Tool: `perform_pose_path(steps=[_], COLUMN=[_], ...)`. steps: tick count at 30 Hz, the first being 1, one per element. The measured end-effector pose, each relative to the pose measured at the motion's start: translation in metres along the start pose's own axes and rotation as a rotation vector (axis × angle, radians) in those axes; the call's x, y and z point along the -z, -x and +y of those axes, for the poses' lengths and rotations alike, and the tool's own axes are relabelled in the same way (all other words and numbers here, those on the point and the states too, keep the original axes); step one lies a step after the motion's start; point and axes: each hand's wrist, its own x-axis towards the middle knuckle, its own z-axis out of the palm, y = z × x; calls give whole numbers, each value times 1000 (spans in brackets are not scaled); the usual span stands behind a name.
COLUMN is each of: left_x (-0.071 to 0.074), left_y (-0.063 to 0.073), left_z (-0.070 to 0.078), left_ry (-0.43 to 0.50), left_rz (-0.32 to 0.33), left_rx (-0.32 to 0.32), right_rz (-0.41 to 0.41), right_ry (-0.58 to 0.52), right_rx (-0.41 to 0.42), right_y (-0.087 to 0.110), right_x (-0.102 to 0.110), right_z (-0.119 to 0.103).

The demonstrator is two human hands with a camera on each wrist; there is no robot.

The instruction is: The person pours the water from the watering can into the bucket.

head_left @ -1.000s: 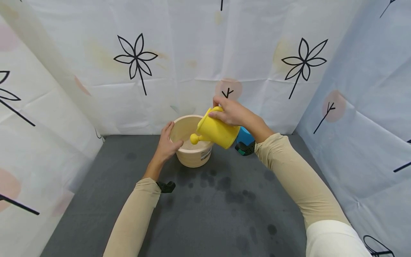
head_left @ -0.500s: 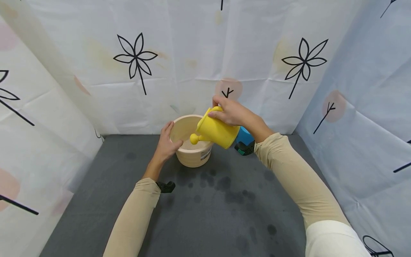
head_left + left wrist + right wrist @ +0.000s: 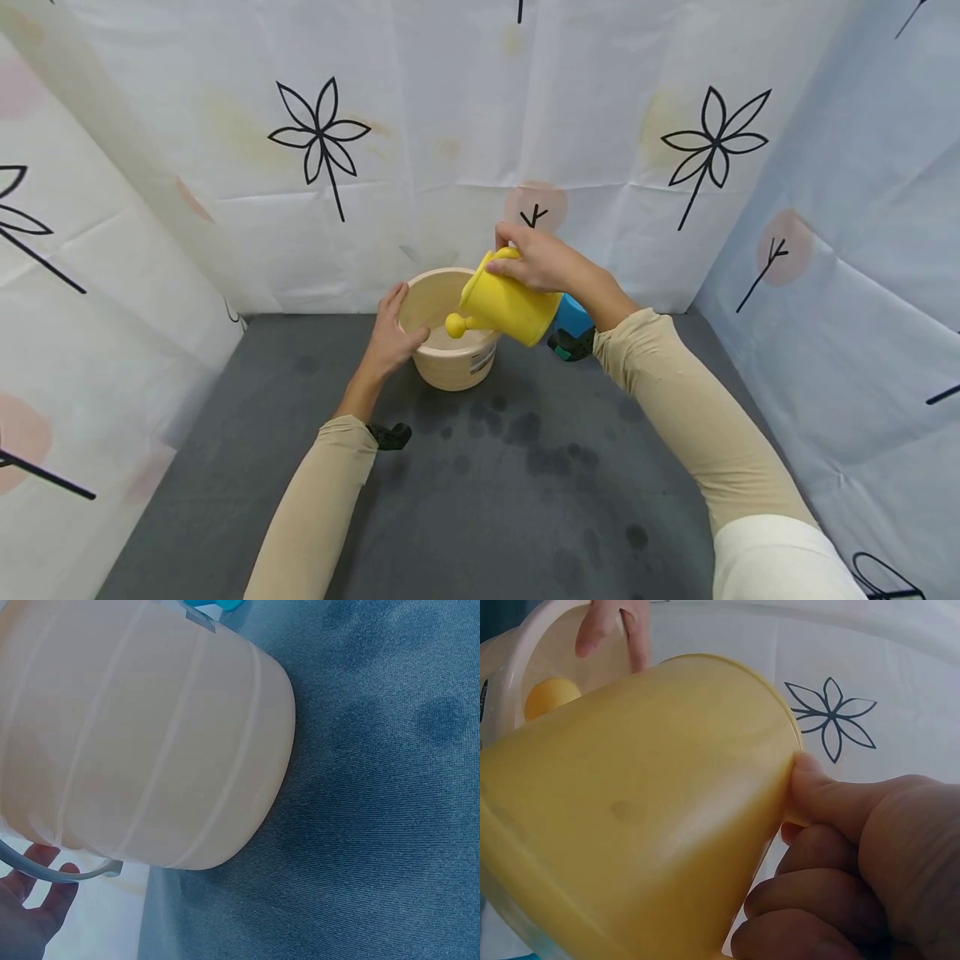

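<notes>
A cream bucket stands on the dark grey cloth near the back wall. My left hand grips its left rim, with the thumb over the inner side. In the left wrist view, fingers show beside the bucket's grey handle. My right hand holds a yellow watering can by its handle, tilted to the left. The can's round spout head is over the bucket's opening. In the right wrist view, my thumb presses the can's rim. Whether water flows is too small to tell.
A blue object stands behind the right wrist, mostly hidden. Dark wet spots mark the grey cloth. White patterned sheets close off the back and both sides. A thin black wire shape lies at the lower right.
</notes>
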Motion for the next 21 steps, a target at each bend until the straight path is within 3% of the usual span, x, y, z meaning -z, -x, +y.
perform_pose_path(steps=[21], left_x=[0], left_y=[0], left_z=[0], left_ry=[1], left_rz=[-12], left_rx=[1], right_rz=[-7], right_ry=[12], right_rx=[6], right_y=[-4], right_x=[1], right_z=[-4])
